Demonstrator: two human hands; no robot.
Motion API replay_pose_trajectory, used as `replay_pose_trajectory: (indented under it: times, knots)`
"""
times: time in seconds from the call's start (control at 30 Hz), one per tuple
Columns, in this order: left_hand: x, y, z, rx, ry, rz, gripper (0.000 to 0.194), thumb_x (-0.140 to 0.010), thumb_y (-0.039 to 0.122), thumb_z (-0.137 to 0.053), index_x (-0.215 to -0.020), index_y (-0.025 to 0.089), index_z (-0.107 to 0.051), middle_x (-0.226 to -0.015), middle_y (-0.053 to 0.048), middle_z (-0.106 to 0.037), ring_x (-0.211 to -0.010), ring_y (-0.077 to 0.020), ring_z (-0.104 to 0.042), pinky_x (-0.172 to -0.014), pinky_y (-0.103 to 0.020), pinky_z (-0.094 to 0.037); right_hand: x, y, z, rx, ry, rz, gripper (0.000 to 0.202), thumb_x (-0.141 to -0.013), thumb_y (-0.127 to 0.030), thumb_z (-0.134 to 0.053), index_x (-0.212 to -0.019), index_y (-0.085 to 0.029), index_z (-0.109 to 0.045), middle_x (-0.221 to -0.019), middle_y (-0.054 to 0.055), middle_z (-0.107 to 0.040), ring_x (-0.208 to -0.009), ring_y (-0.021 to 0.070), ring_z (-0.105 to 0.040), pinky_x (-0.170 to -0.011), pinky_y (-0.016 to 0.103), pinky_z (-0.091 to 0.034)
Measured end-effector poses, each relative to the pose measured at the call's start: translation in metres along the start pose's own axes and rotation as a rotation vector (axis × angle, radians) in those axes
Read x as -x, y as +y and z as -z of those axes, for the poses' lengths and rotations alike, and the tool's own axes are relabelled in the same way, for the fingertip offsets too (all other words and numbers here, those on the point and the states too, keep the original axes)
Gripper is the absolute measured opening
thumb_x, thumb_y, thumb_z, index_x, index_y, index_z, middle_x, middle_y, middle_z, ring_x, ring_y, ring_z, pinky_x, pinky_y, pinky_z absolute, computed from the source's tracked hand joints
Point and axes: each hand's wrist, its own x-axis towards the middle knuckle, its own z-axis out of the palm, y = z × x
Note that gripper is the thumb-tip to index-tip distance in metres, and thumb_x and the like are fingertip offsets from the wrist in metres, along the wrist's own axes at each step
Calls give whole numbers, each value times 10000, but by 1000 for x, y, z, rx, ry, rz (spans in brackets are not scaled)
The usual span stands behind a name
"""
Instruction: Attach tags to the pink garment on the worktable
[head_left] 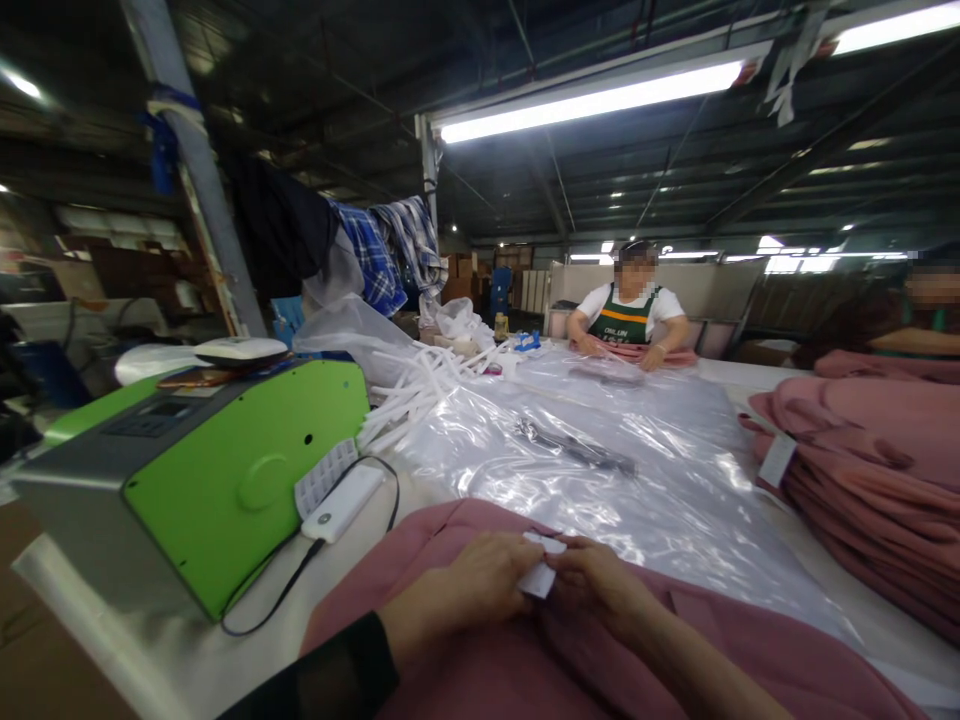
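Overhead, a dim workshop with strip lights above one long white tabletop [187, 660]

Clear plastic sheeting [600, 450] covers the tabletop's middle; a stack of folded pink garments [870, 470] sits along its right edge, a green machine [225, 470] fills the near left corner with a white device [341, 503] touching its side, and white strips [420, 390] lie loose beyond it; a person in a green apron [628, 315] sits at the far edge; a pink garment [465, 640] lies at the near edge, and on it the left hand [480, 580] and right hand [600, 585] each pinch, fingers narrow, a small white tag [541, 568] between them
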Motion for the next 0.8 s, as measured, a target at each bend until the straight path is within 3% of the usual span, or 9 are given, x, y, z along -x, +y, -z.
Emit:
replay_pose_trajectory:
  times: [0.07, 0.2, 0.3, 0.37, 0.47, 0.53, 0.6, 0.7, 0.8]
  knots:
    - [-3, -1, 10, 106, 52, 13, 220, -735, 167, -531, -897, 200, -676, -923, -46, -693, -895, -233, -616, -857, -332, -443, 4, -4, 2, 82, -31, -4, 400, -554, -354, -735, -869, -156, -588, -837, 56, -645, -770, 163, -619, -616, 231, -463]
    - [-11, -11, 26, 294, 245, 176, 144, -713, 164, -459, -694, 153, -602, -704, -21, -611, -706, -171, -566, -662, -268, -427, 14, -7, 8, 314, -13, 42, 502, -651, -466, -681, -1037, -169, -561, -769, 19, -603, -686, 138, -566, -555, 236, -393]
    - [-15, -21, 26, 480, 320, 317, 120, -653, 139, -470, -676, 134, -589, -638, -9, -566, -629, -150, -555, -577, -244, -420, 26, 2, 11, 513, 17, 63, 708, -517, -325, -767, -1163, -140, -544, -700, 3, -594, -650, 171, -540, -576, 279, -374]
    - [-17, -24, 23, 583, 358, 403, 123, -610, 105, -481, -665, 123, -588, -617, -8, -556, -598, -146, -562, -556, -243, -437, 37, 10, 11, 717, 9, 97, 852, -457, -182, -756, -1270, -132, -510, -849, 54, -655, -808, 236, -585, -704, 321, -415]
    - [-17, -23, 22, 692, 451, 530, 243, -575, 49, -493, -786, 106, -598, -629, 5, -528, -559, -143, -560, -515, -256, -470, 47, 14, 13, 1115, -78, 217, 628, -606, -144, -634, -1230, -177, -577, -1081, 100, -658, -1006, 275, -584, -845, 343, -407]
    - [-17, -19, 22, 750, 503, 599, 489, -586, 13, -497, -1062, 107, -556, -697, 15, -522, -555, -135, -559, -505, -272, -499, 46, 1, 19, 1320, -92, 300, 332, -733, -165, -532, -1033, -185, -672, -1046, 103, -675, -956, 276, -605, -814, 350, -412]
    - [-14, -11, 21, 803, 507, 648, 654, -621, -15, -478, -1257, 129, -428, -764, 8, -529, -564, -131, -569, -519, -296, -530, 41, -23, 29, 1428, 0, 358, 253, -829, -202, -435, -883, -152, -677, -953, 136, -682, -872, 286, -606, -766, 369, -404]
    - [-8, 1, 10, 845, 451, 689, 554, -695, -5, -436, -1235, 115, -416, -768, -18, -559, -556, -143, -589, -510, -299, -532, 31, -64, 42, 1412, 160, 419, 317, -879, -209, -335, -817, -138, -638, -920, 143, -669, -863, 262, -581, -760, 352, -388]
    - [-1, 5, -1, 795, 441, 709, 439, -728, 36, -454, -1163, 93, -439, -758, -39, -581, -530, -144, -585, -448, -246, -478, 26, -85, 43, 1375, 198, 442, 296, -876, -196, -345, -759, -159, -615, -881, 95, -665, -836, 216, -578, -739, 306, -386]
